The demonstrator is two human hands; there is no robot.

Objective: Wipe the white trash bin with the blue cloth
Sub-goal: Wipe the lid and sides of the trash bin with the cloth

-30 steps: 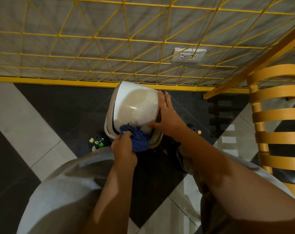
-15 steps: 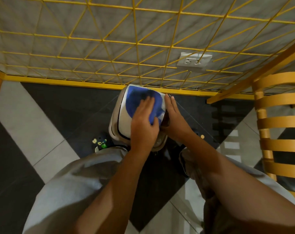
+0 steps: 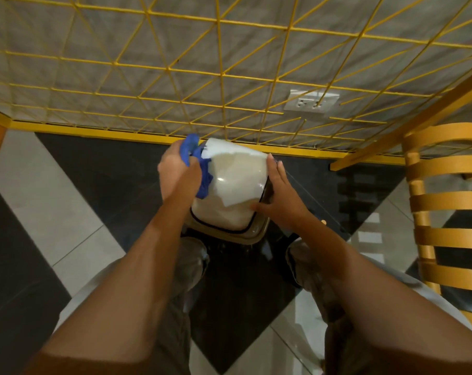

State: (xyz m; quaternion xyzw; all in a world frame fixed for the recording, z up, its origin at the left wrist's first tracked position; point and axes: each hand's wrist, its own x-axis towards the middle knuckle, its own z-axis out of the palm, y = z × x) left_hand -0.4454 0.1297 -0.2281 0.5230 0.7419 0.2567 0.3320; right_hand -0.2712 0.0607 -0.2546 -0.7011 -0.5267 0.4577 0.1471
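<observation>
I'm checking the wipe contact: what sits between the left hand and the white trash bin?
The blue cloth, gripped by the left hand, against the left side of the white trash bin, in the head view.

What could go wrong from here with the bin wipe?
1. The left hand grips the blue cloth bunched up at the far left corner of the white trash bin. A bunched cloth may miss patches of the top.
2. Only the right hand braces the bin's right side, so a hard sideways stroke could slide or tip it.
3. That corner looks close to the yellow wire grid, and knuckles might catch on it.
</observation>
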